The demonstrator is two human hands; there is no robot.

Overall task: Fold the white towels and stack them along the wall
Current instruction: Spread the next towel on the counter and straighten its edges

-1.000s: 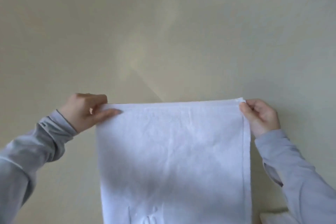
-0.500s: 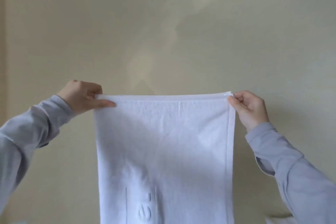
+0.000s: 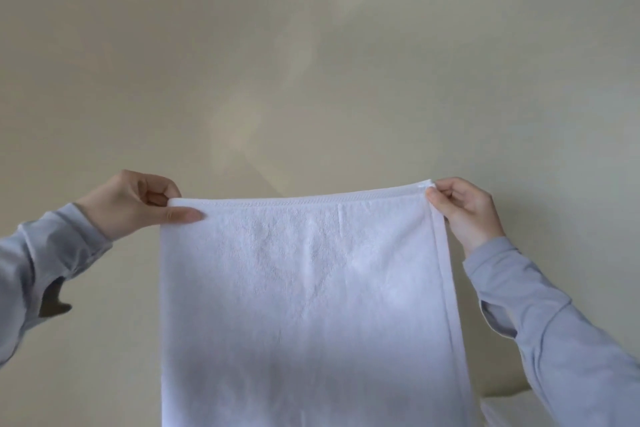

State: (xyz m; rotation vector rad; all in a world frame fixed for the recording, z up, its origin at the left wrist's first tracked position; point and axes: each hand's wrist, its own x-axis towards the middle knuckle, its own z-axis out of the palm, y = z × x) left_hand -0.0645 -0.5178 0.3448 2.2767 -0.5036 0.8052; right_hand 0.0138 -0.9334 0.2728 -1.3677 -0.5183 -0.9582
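- The white towel (image 3: pixel 304 288) hung flat and open in front of the wall (image 3: pixel 311 62), its top hem taut and its lower part running out of the bottom of the view.
- The left hand (image 3: pixel 135 204) pinched the towel's top left corner, with the thumb along the front of the hem and the fingers curled behind.
- The right hand (image 3: pixel 464 211) pinched the towel's top right corner between thumb and curled fingers.
- A pale shape (image 3: pixel 502 409) showed below the towel's right edge; it could not be told whether it was another towel.
- Both grips sat at the very corners. Bringing them together to fold could probably let one slip, and the hanging weight would drag the cloth crooked.
- The unseen lower end might bunch on whatever lay beneath, leaving the edges misaligned.
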